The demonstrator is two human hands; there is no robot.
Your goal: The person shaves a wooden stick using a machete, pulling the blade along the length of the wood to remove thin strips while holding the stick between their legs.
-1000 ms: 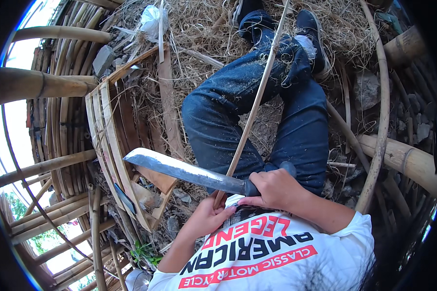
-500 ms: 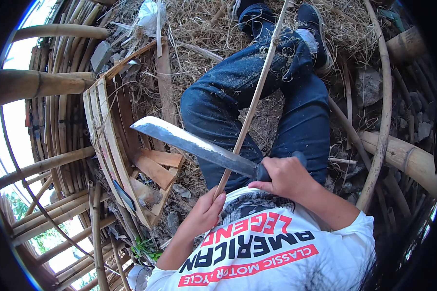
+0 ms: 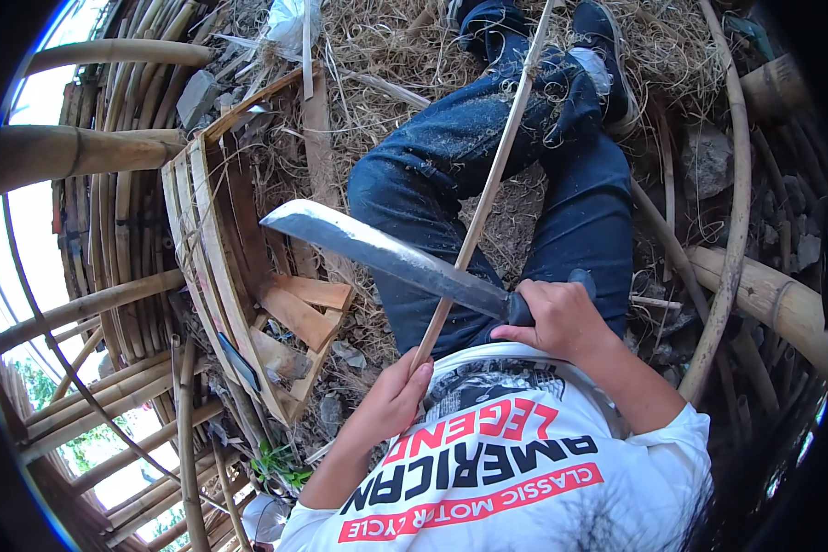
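Left hand (image 3: 396, 397): fingers curled round the lower end of the strip (image 3: 494, 184), pinching it, with the thumb lying up along it, just in front of the shirt hem.
Right hand (image 3: 566, 317): fingers wrapped about the handle of the knife (image 3: 391, 260), thumb stretched out leftward below it.
Knife: broad bright blade slanting up and left from the fist, its rounded tip well left of the strip; it crosses over the strip near the left hand; whether the two touch, I cannot tell.
Strip: long, pale and thin, rising from the left hand between the legs and out past the upper edge.
Shirt (image 3: 561, 515): white, with red and black print, just below both hands.
Jeans (image 3: 414, 184): dark blue, knees bent, flecked with shavings.
Shoe (image 3: 607, 60): dark, with a white sock, at the far end of the right leg.
Crate (image 3: 213, 267): slatted wood, tilted, left of the knees; a dark flat object (image 3: 237, 364) with a blue edge rests against its slats.
Ground: curled shavings (image 3: 672, 55) by the feet, a stone (image 3: 706, 161) on the right, a clear bag (image 3: 290, 26) at upper left.
Sides: bamboo poles (image 3: 83, 152) at left, a thick pole (image 3: 764, 296) and a bent stick (image 3: 729, 212) at right.
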